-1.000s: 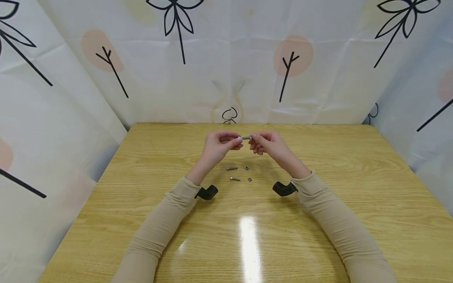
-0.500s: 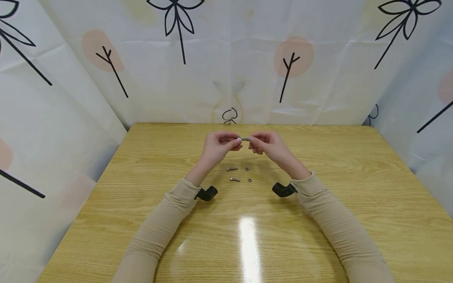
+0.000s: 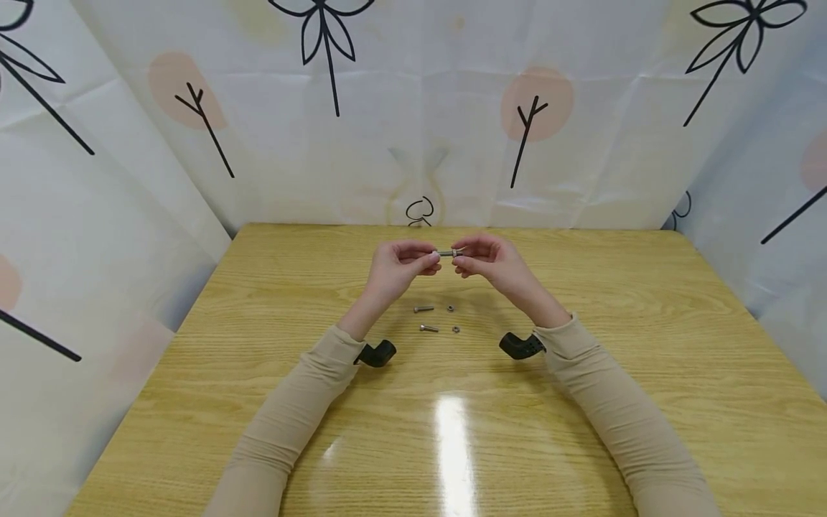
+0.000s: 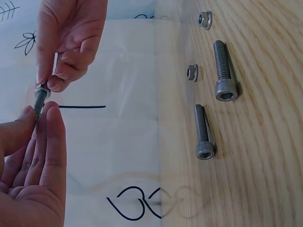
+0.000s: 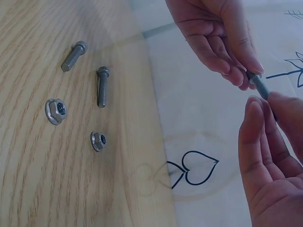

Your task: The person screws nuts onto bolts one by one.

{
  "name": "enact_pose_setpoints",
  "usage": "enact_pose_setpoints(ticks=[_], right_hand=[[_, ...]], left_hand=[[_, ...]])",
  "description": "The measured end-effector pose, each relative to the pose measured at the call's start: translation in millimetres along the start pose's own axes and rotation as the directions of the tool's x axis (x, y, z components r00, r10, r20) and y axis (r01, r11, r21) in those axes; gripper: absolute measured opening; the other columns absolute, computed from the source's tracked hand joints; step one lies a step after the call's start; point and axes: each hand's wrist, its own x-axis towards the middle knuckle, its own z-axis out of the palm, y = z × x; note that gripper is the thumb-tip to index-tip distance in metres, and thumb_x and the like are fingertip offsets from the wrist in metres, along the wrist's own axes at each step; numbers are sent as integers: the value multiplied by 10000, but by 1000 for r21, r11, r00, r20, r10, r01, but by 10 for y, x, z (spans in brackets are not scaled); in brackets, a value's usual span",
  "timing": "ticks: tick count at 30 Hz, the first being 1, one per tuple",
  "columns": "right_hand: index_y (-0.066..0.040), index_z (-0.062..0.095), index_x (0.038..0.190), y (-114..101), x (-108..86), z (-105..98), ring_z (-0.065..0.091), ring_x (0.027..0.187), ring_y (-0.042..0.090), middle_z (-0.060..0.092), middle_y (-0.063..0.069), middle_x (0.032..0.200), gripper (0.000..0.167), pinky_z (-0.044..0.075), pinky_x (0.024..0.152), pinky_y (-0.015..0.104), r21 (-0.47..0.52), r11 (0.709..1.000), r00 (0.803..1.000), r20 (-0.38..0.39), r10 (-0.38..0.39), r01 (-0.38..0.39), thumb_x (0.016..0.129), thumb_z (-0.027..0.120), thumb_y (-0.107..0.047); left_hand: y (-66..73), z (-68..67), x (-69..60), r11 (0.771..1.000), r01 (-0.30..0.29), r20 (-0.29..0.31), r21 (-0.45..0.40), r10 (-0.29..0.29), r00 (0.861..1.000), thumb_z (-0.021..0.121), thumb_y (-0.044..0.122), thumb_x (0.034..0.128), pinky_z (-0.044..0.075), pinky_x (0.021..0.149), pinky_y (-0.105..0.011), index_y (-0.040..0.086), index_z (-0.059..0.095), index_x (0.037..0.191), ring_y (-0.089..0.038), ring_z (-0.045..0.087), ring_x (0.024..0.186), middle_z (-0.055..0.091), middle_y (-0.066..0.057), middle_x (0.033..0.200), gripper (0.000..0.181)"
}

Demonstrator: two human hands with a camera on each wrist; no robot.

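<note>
My left hand (image 3: 400,264) pinches one end of a metal bolt (image 3: 446,253), held level above the table's far part. Near its other end a flange nut (image 4: 42,90) sits around the shaft. My right hand (image 3: 496,266) has thumb and forefinger on either side of that nut; the fingertips partly hide it. In the right wrist view, part of the bolt's shaft (image 5: 260,87) shows between the two hands. Below them lie two socket-head bolts, one bolt (image 4: 222,71) bigger-looking than the other bolt (image 4: 203,135). Beside these are two flange nuts, a nut (image 5: 56,111) and another nut (image 5: 98,141).
The wooden table (image 3: 258,301) reaches back to a patterned white cloth (image 3: 452,129), which also hangs at both sides. Black curved mounts stick out at the wrists, a left mount (image 3: 377,353) and a right mount (image 3: 520,346). Light glares off the table's front.
My right fingers have spread apart around the nut, which shows more plainly now, and that hand has shifted slightly. The left hand keeps its pinch; the loose bolts and nuts stay put.
</note>
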Motion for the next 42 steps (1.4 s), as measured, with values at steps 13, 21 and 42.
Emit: enact_pose_setpoints(ticks=[13,21,42], right_hand=[[48,583,1148,-14,29,42,634,793,198,635,135,971,331,576,714,330,-21,998,998,-11,66,-66,979,582,-237],[86,593,1123,-8,26,20,637,796,201,652,132,944,304,573,731,366,-38,999,1000,-13,26,-26,952,624,-164],[56,604,1056,13,48,22,590,748,235,613,170,904,321,535,610,269,-93,993,997,14,77,-76,995,544,-253]], left_hand=[[8,6,1,1000,19,-4,22,-19,1000,691,47,883,604,756,-381,-76,679,1026,-247,705,783,691,-223,908,189],[13,18,1,1000,11,1,21,-11,1000,693,24,874,595,769,-434,-93,678,1010,-249,707,772,687,-239,915,179],[-12,25,37,999,18,-3,44,-18,1000,701,39,873,605,748,-382,-75,686,1001,-244,707,774,692,-219,917,173]])
